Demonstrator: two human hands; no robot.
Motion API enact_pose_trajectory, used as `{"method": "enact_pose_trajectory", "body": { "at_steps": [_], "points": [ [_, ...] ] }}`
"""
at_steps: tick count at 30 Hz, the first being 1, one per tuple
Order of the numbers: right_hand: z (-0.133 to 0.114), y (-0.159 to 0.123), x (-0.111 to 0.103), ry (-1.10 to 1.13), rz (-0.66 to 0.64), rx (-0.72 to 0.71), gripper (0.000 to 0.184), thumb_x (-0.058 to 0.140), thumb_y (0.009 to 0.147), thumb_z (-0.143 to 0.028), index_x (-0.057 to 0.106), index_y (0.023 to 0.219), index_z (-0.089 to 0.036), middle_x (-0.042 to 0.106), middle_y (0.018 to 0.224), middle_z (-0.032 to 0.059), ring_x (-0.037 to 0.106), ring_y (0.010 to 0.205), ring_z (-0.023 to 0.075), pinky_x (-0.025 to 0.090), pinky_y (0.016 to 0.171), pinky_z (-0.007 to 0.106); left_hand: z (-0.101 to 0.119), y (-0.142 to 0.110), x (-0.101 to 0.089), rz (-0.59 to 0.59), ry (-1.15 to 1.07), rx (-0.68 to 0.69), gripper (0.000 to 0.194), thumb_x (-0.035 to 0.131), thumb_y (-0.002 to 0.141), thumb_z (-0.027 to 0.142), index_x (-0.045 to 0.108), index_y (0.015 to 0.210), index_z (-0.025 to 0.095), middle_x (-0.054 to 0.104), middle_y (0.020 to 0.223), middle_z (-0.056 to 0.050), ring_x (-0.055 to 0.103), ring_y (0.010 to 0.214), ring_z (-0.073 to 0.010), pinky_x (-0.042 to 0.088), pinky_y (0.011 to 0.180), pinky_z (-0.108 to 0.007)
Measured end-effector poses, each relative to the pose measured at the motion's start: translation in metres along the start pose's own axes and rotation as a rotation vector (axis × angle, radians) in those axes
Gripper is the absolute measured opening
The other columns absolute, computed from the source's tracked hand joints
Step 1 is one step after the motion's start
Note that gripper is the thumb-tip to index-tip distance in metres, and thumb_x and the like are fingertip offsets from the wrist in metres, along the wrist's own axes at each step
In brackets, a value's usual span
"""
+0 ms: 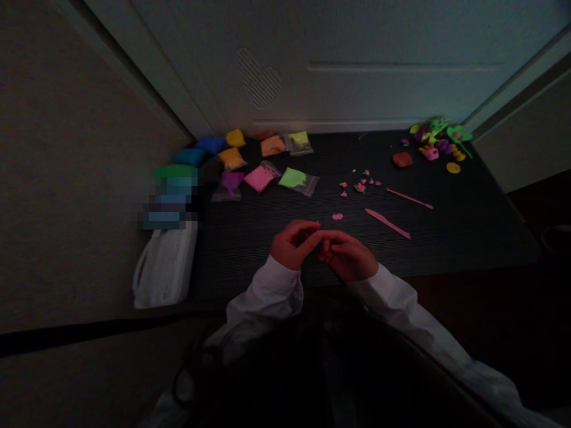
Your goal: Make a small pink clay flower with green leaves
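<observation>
My left hand (294,242) and my right hand (350,254) meet fingertip to fingertip over the dark table's near side. Both have bent fingers pinched together. A tiny pale speck shows at the left fingertips, but what they hold is too small and dim to name. Just beyond lie two flat pink clay discs (338,217), touching each other. Farther off, several small pink clay pieces with green bits (360,187) are scattered. A pink modelling knife (388,224) and a thin pink modelling stick (409,198) rest to the right of them.
Bags of coloured clay, such as a pink one (260,178) and a light green one (293,178), spread at the left back. A white packet (172,267) stands at the left edge. Clay flowers (439,134) and a red-brown lump (402,159) sit far right, before a white panel (357,95).
</observation>
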State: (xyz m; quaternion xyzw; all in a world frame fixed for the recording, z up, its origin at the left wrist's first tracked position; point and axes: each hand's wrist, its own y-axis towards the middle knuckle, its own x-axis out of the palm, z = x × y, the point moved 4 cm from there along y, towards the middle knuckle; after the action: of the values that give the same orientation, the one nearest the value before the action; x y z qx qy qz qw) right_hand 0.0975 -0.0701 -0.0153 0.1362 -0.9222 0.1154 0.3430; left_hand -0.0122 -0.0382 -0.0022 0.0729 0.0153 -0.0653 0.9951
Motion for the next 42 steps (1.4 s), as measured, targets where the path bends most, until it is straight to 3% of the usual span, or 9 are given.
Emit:
{"method": "enact_pose_trajectory", "body": {
  "at_steps": [5, 12, 17, 20, 25, 27, 31, 37, 42],
  "points": [
    [-0.002, 0.001, 0.001, -0.021, 0.042, 0.002, 0.033, 0.044, 0.065, -0.019, 0.054, 0.097, -0.021, 0.042, 0.069, -0.0018, 0.039, 0.059, 0.0081, 0.037, 0.060, 0.027, -0.001, 0.002, -0.003, 0.017, -0.094, -0.017, 0.025, 0.057, 0.065, 0.025, 0.055, 0.088, 0.018, 0.057, 0.085, -0.005, 0.054, 0.077, -0.0116, 0.045, 0.063, -0.022],
    [-0.004, 0.000, 0.001, -0.014, 0.040, -0.011, 0.041, 0.044, 0.063, -0.016, 0.050, 0.103, -0.023, 0.042, 0.070, -0.0026, 0.036, 0.055, 0.0069, 0.037, 0.060, 0.027, -0.009, 0.003, -0.010, 0.090, -0.091, -0.030, 0.013, 0.059, 0.063, 0.027, 0.056, 0.069, 0.016, 0.053, 0.068, 0.000, 0.049, 0.060, -0.0073, 0.041, 0.057, -0.022],
    [-0.002, 0.001, 0.000, -0.011, 0.046, -0.020, 0.038, 0.045, 0.064, -0.016, 0.052, 0.101, -0.023, 0.044, 0.070, -0.0026, 0.038, 0.055, 0.0066, 0.037, 0.059, 0.027, -0.011, 0.006, -0.003, -0.160, -0.520, -0.196, 0.039, 0.057, 0.052, 0.056, 0.044, 0.059, 0.019, 0.043, 0.058, 0.001, 0.047, 0.057, -0.0117, 0.040, 0.051, -0.028],
    [-0.003, 0.001, 0.001, -0.044, 0.081, -0.068, 0.029, 0.048, 0.067, -0.019, 0.056, 0.095, -0.023, 0.044, 0.064, -0.0031, 0.040, 0.055, 0.0072, 0.037, 0.059, 0.027, -0.005, 0.004, 0.003, -0.332, -0.591, -0.144, 0.051, 0.050, 0.047, 0.067, 0.031, 0.049, 0.019, 0.032, 0.052, 0.002, 0.043, 0.054, -0.0126, 0.039, 0.048, -0.030],
    [-0.024, -0.011, 0.020, -0.418, 0.176, -0.262, 0.012, 0.051, 0.072, -0.024, 0.062, 0.079, -0.024, 0.053, 0.072, -0.0008, 0.048, 0.071, 0.0103, 0.037, 0.067, 0.028, 0.003, -0.001, 0.012, -0.440, -0.611, -0.004, 0.051, 0.057, 0.045, 0.061, 0.029, 0.051, 0.019, 0.034, 0.055, 0.001, 0.041, 0.056, -0.0123, 0.036, 0.052, -0.029],
    [-0.036, -0.019, 0.035, -0.690, 0.157, -0.315, 0.010, 0.054, 0.070, -0.023, 0.062, 0.077, -0.022, 0.053, 0.074, 0.0000, 0.048, 0.074, 0.0118, 0.037, 0.071, 0.030, 0.003, -0.003, 0.014, -0.486, -0.638, -0.011, 0.051, 0.061, 0.042, 0.058, 0.032, 0.057, 0.019, 0.035, 0.060, 0.001, 0.042, 0.060, -0.0125, 0.036, 0.054, -0.028],
    [-0.049, -0.028, 0.055, -0.878, 0.079, -0.300, 0.011, 0.055, 0.071, -0.022, 0.062, 0.079, -0.022, 0.054, 0.078, 0.0011, 0.050, 0.076, 0.0123, 0.038, 0.071, 0.030, 0.003, -0.007, 0.019, -0.603, -0.714, -0.072, 0.064, 0.067, 0.032, 0.056, 0.034, 0.074, 0.021, 0.036, 0.075, 0.001, 0.045, 0.064, -0.0116, 0.036, 0.055, -0.025],
    [-0.045, -0.033, 0.063, -0.876, 0.005, -0.241, 0.010, 0.053, 0.072, -0.020, 0.060, 0.078, -0.021, 0.056, 0.079, 0.0012, 0.052, 0.076, 0.0115, 0.041, 0.071, 0.029, 0.001, -0.007, 0.018, -0.594, -0.739, -0.076, 0.069, 0.071, 0.028, 0.049, 0.036, 0.081, 0.022, 0.034, 0.081, 0.001, 0.038, 0.071, -0.0104, 0.033, 0.057, -0.022],
    [-0.049, -0.043, 0.069, -0.994, 0.067, -0.422, 0.012, 0.054, 0.071, -0.017, 0.057, 0.081, -0.020, 0.057, 0.081, 0.0014, 0.052, 0.080, 0.0123, 0.041, 0.075, 0.030, 0.000, -0.004, 0.016, -0.544, -0.678, -0.044, 0.064, 0.072, 0.031, 0.045, 0.038, 0.078, 0.020, 0.035, 0.078, 0.001, 0.036, 0.071, -0.0104, 0.030, 0.063, -0.023]
  ]
}}
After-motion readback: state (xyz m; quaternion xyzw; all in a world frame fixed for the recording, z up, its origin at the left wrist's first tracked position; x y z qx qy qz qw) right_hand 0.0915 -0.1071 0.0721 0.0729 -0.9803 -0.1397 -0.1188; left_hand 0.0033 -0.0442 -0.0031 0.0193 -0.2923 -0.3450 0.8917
